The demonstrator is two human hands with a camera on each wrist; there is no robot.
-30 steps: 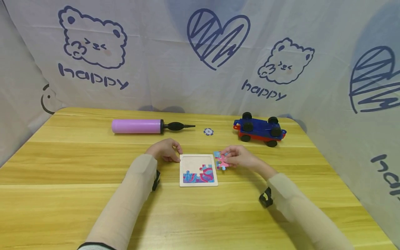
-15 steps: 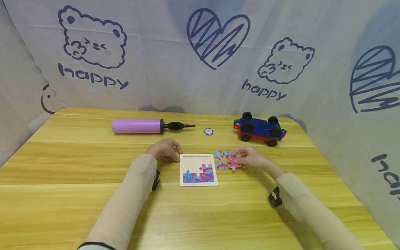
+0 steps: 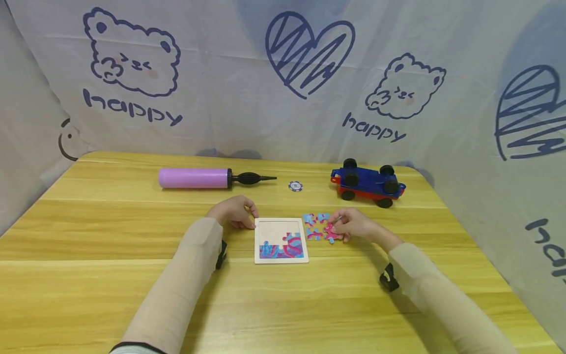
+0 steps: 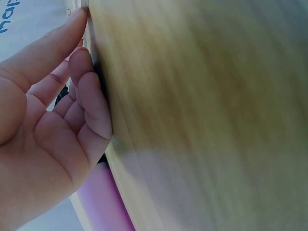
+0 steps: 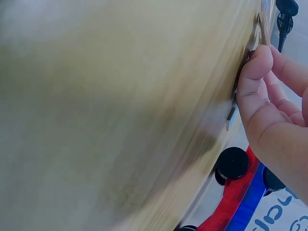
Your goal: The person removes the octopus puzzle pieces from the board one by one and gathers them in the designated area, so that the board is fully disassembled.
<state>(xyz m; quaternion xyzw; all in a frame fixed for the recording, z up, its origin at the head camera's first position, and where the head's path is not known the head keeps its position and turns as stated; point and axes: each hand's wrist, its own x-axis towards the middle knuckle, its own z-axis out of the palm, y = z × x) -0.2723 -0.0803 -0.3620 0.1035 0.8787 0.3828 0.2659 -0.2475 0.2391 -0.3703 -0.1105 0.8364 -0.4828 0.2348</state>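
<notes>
In the head view, the right hand (image 3: 355,224) is pinching a pink puzzle piece (image 3: 330,233) between thumb and fingers, just above the table or touching it; which of the two, I cannot tell. Other loose pieces (image 3: 314,234) are lying just left of and beyond that pinch. Farther left, the puzzle frame (image 3: 281,261) is resting flat, with fitted pieces (image 3: 270,251) filling its near part and its right side. The left hand (image 3: 234,211) is holding the frame's far left corner with bent index finger and thumb. The yellow wood-grained table (image 3: 283,305) is spreading out around both grips. Beyond the left hand a purple pump (image 3: 194,178) is lying on its side; a poker chip (image 3: 295,186) is lying past the frame, and a blue and red toy vehicle (image 3: 368,181) is sitting beyond the right hand. Behind everything, a pale cloth (image 3: 239,108) is hanging, showing bears, hearts and "happy".

In the left wrist view, the thumb is reaching the frame's edge while the other fingers are curling beside the blurred tabletop; the pump is showing below them.

In the right wrist view, the fingertips are pinching the piece, seen edge-on, and the toy vehicle is appearing below the hand.
</notes>
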